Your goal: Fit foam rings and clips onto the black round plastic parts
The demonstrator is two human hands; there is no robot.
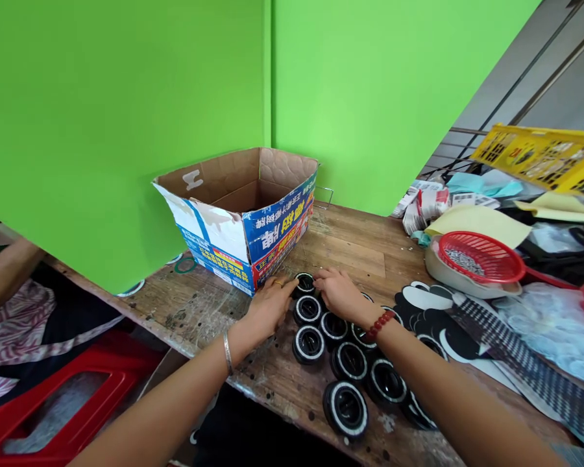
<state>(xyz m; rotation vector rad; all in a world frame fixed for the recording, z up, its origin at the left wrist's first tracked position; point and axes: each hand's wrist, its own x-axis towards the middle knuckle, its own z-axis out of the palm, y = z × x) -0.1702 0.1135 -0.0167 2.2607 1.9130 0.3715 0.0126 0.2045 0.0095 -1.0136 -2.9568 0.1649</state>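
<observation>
On the wooden table [370,237], beside the open carton [275,243], one black-and-white disc [304,283] sits between left hand [271,303] and right hand [343,297], placed at opposite edges seemingly for steadiness, whether clamped or merely touching cannot be told.

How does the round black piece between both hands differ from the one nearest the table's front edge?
The first piece sits between the left hand and right hand, partly covered; the second piece is uncovered. The first is nearer the printed cardboard box than the second. Both have pale rings.
</observation>
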